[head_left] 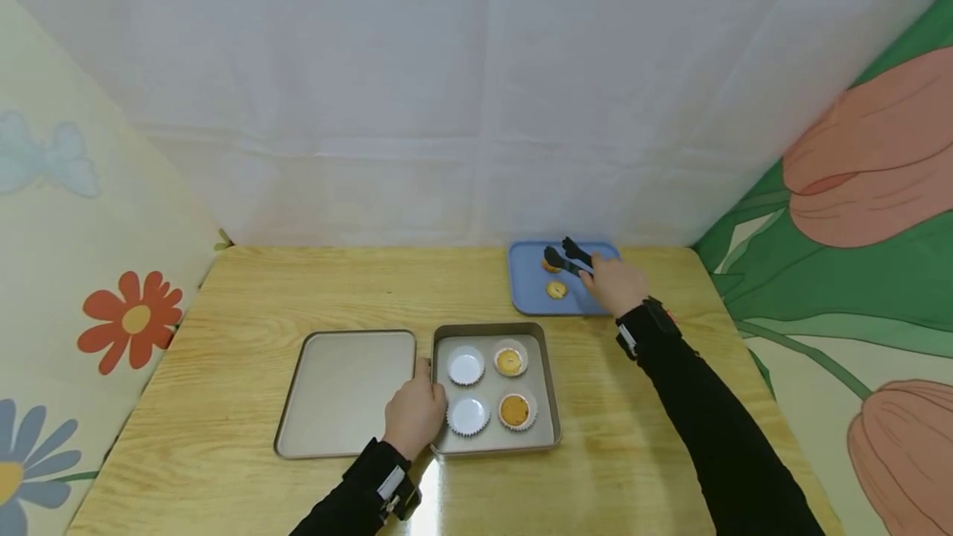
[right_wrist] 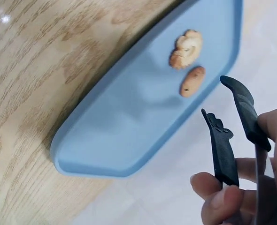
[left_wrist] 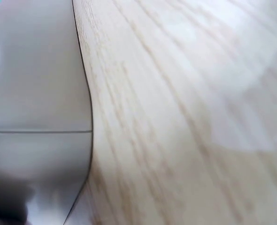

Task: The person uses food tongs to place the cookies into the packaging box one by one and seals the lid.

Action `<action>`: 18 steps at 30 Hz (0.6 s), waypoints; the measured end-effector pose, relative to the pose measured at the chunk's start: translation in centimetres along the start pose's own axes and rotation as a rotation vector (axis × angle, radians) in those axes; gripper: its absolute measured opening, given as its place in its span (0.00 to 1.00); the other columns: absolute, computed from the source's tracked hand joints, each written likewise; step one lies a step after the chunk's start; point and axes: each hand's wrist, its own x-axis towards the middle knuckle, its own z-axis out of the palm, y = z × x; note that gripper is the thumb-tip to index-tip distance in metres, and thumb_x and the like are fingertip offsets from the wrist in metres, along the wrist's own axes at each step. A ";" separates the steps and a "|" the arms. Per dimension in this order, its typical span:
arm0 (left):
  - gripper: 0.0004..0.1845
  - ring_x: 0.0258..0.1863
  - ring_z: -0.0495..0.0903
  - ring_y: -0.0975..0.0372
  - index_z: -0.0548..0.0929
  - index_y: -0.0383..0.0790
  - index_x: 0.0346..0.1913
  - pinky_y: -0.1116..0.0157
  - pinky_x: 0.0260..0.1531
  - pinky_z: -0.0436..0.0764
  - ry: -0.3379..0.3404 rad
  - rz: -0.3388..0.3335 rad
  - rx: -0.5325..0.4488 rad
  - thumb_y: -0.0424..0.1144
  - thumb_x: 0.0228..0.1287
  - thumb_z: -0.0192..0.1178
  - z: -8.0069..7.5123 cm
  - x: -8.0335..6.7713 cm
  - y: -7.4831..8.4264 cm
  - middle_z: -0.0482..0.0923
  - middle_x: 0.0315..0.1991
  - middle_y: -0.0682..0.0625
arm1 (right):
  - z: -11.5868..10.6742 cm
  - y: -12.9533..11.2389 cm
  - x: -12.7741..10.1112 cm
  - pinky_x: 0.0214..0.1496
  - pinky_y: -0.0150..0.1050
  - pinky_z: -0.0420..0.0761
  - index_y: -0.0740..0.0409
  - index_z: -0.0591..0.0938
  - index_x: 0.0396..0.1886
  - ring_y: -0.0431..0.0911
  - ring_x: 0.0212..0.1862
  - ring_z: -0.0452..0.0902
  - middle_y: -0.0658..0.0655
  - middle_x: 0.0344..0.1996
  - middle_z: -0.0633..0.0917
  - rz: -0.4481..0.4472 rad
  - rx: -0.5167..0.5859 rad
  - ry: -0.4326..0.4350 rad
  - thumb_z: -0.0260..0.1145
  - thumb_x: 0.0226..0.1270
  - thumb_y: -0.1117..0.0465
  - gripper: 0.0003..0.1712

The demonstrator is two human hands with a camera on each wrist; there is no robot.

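My left hand (head_left: pixel 415 416) grips the left side of a square metal baking pan (head_left: pixel 489 327), thumb at the rim. In the pan sit white fluted baking cups: two bare ones (head_left: pixel 466 365) on the left, and on the right one with a pale cookie (head_left: pixel 510 363) and one with a browner cookie (head_left: pixel 514 410). My right hand (head_left: pixel 620 286) holds black-tipped tongs (right_wrist: pixel 224 154), their tips spread apart with nothing between them. They are over the blue tray (head_left: pixel 524 292), near a pale, ridged cookie (right_wrist: pixel 185 49) and a brown cookie (right_wrist: pixel 193 82).
A flat metal tray (head_left: pixel 350 391) lies left of the pan. All of it stands on a wooden table (head_left: pixel 633 412). A white cloth (head_left: pixel 372 106) hangs behind the table's back edge, and flower-printed panels (head_left: pixel 878 230) flank both sides.
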 end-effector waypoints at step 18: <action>0.21 0.15 0.72 0.57 0.68 0.31 0.55 0.59 0.12 0.66 0.006 0.009 0.009 0.37 0.59 0.48 -0.1 -0.1 0.2 0.76 0.19 0.41 | 0.9 -0.1 1.6 0.23 0.47 0.71 0.63 0.77 0.36 0.53 0.23 0.73 0.59 0.19 0.75 0.047 -0.014 -0.191 0.51 0.68 0.49 0.21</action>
